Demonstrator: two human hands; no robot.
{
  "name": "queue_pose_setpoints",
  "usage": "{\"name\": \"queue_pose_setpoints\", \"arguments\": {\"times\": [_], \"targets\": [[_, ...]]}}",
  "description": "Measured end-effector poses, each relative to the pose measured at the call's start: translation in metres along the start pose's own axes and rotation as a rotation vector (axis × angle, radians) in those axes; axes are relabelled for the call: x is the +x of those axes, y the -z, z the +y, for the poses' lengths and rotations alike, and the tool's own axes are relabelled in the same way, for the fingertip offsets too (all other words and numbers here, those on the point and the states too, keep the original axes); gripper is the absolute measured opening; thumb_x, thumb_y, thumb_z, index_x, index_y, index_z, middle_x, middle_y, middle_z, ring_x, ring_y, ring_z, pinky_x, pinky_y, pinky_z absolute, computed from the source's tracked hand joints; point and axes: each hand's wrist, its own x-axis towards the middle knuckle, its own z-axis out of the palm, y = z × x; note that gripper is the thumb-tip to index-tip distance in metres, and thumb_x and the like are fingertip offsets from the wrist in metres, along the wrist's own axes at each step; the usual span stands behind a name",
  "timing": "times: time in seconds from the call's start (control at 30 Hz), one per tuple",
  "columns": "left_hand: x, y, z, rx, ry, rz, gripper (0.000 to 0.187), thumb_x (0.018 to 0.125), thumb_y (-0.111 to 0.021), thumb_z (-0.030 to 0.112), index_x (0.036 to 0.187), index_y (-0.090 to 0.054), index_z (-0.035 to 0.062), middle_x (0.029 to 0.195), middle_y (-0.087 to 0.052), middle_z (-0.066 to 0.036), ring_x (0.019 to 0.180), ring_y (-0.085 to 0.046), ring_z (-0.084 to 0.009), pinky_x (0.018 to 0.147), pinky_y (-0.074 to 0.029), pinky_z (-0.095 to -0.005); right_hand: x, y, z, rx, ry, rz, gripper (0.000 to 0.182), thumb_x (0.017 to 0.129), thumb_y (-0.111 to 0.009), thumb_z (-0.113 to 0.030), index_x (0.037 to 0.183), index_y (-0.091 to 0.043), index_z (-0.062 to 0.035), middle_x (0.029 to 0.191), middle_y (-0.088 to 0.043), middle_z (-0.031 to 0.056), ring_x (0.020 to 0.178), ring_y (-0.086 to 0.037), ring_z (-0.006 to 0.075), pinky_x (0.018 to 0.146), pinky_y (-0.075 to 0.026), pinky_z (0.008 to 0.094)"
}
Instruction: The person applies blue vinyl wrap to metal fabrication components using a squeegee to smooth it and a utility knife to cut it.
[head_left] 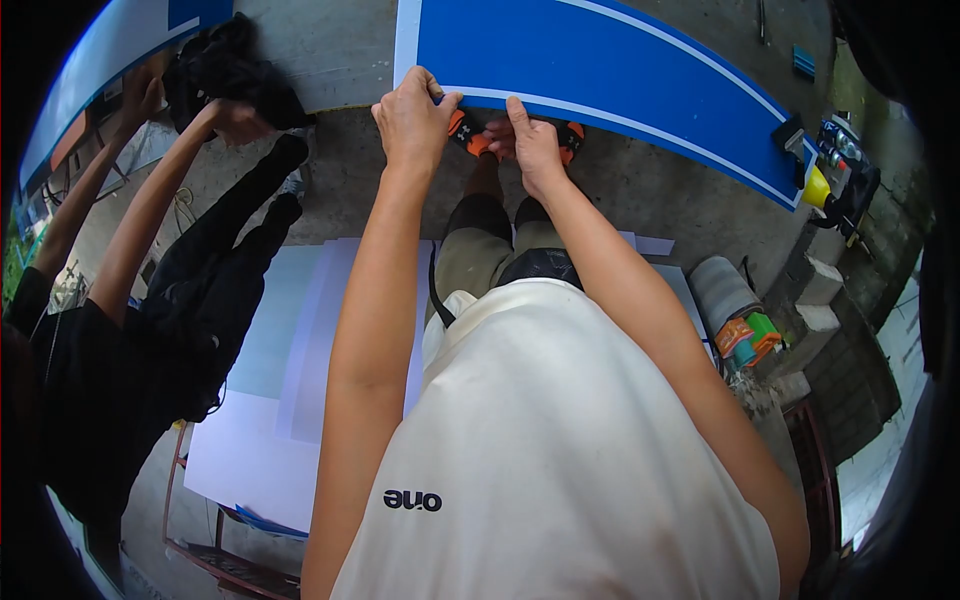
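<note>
Concrete (345, 195) lies below a blue panel (600, 70). Left hand (412, 118), reaching forward, pinches its edge; right hand (537, 150) grips it, thumb uppermost

- I see the blue panel (600, 75) as smooth, with a soft sheen; its white border stripe looks just as smooth.
- The floor (345, 170) reads to me as rough, matt concrete.
- I make out smooth pale sheets (265, 430), paper or plastic, I cannot tell.
- The light shirt (580, 430) is matt, creased cloth.
- The black trousers (225, 280) look like matt cloth.
- The reddish frame (235, 570) looks like dull metal.
</note>
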Motion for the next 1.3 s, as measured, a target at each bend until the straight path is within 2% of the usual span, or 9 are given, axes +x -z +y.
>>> {"name": "queue_pose_setpoints", "arguments": {"times": [0.17,0.23,0.27,0.33,0.43,0.57,1.07,1.13,1.3], "targets": [[0.001,0.003,-0.008,0.000,-0.056,0.044,0.032,0.079,-0.088,0.025,0.088,-0.064,0.0060,0.078,-0.073,-0.012,0.077,-0.071,-0.0353,0.083,-0.050,-0.0464,0.002,-0.034,0.003,0.023,0.008,-0.044,0.059,0.100,-0.064,-0.055,0.089,-0.072,0.0020,0.087,-0.075,0.0111,0.073,-0.071,0.0177,0.065,-0.057,0.0286],[0.004,0.011,-0.017,-0.078,-0.037,0.037,0.032,0.079,-0.089,0.019,0.089,-0.063,0.0027,0.082,-0.075,-0.015,0.076,-0.073,-0.0295,0.074,-0.056,-0.0399,0.003,-0.037,0.004,0.016,0.011,-0.055,0.058,0.100,-0.064,-0.055,0.090,-0.071,0.0020,0.087,-0.075,0.0119,0.075,-0.072,0.0180,0.064,-0.057,0.0287],[0.006,0.014,-0.022,-0.079,-0.036,0.036,0.032,0.079,-0.089,0.019,0.089,-0.063,0.0027,0.082,-0.075,-0.015,0.076,-0.073,-0.0295,0.074,-0.056,-0.0399,0.003,-0.038,0.005,0.014,0.018,-0.054,0.058,0.100,-0.065,-0.055,0.090,-0.071,0.0020,0.087,-0.075,0.0122,0.076,-0.072,0.0184,0.064,-0.057,0.0288],[0.009,0.020,-0.033,-0.180,-0.072,0.040,0.027,0.082,-0.087,0.014,0.089,-0.063,0.0014,0.082,-0.075,-0.014,0.075,-0.073,-0.0227,0.073,-0.056,-0.0360,0.003,-0.041,0.005,0.009,0.023,-0.056,0.058,0.099,-0.065,-0.055,0.091,-0.071,0.0020,0.088,-0.075,0.0125,0.076,-0.072,0.0187,0.064,-0.057,0.0290],[0.013,0.031,-0.037,-0.214,0.018,0.014,0.024,0.081,-0.085,0.012,0.089,-0.064,0.0026,0.079,-0.074,-0.014,0.075,-0.073,-0.0287,0.074,-0.057,-0.0393,0.005,-0.041,0.007,0.020,0.032,-0.058,0.059,0.099,-0.065,-0.056,0.091,-0.071,0.0024,0.088,-0.075,0.0128,0.076,-0.073,0.0192,0.064,-0.057,0.0293],[0.015,0.034,-0.039,-0.236,0.019,0.038,0.023,0.083,-0.085,0.010,0.089,-0.063,0.0017,0.079,-0.073,-0.014,0.072,-0.072,-0.0261,0.070,-0.056,-0.0377,0.006,-0.044,0.007,-0.008,0.031,-0.061,0.061,0.099,-0.064,-0.057,0.090,-0.071,0.0030,0.087,-0.075,0.0132,0.075,-0.073,0.0197,0.064,-0.058,0.0294],[0.014,0.026,-0.046,-0.262,0.007,0.058,0.020,0.086,-0.080,0.004,0.087,-0.060,0.0001,0.076,-0.070,-0.016,0.069,-0.069,-0.0297,0.067,-0.054,-0.0396,0.006,-0.065,0.011,-0.055,0.062,-0.067,0.068,0.101,-0.060,-0.059,0.088,-0.071,0.0060,0.082,-0.075,0.0149,0.070,-0.072,0.0195,0.061,-0.058,0.0297],[0.014,0.021,-0.050,-0.250,-0.060,0.120,0.023,0.086,-0.082,0.007,0.086,-0.060,-0.0005,0.071,-0.068,-0.012,0.064,-0.062,-0.0156,0.064,-0.052,-0.0322,0.006,-0.067,0.011,-0.058,0.068,-0.065,0.068,0.101,-0.060,-0.059,0.087,-0.072,0.0059,0.081,-0.075,0.0149,0.068,-0.071,0.0192,0.060,-0.057,0.0296],[0.013,0.019,-0.051,-0.269,-0.083,0.136,0.023,0.086,-0.082,0.007,0.087,-0.060,-0.0005,0.074,-0.070,-0.013,0.065,-0.064,-0.0176,0.065,-0.053,-0.0331,0.007,-0.074,0.011,-0.079,0.060,-0.087,0.069,0.101,-0.058,-0.059,0.083,-0.072,0.0055,0.080,-0.075,0.0144,0.063,-0.069,0.0187,0.058,-0.056,0.0293]]}}
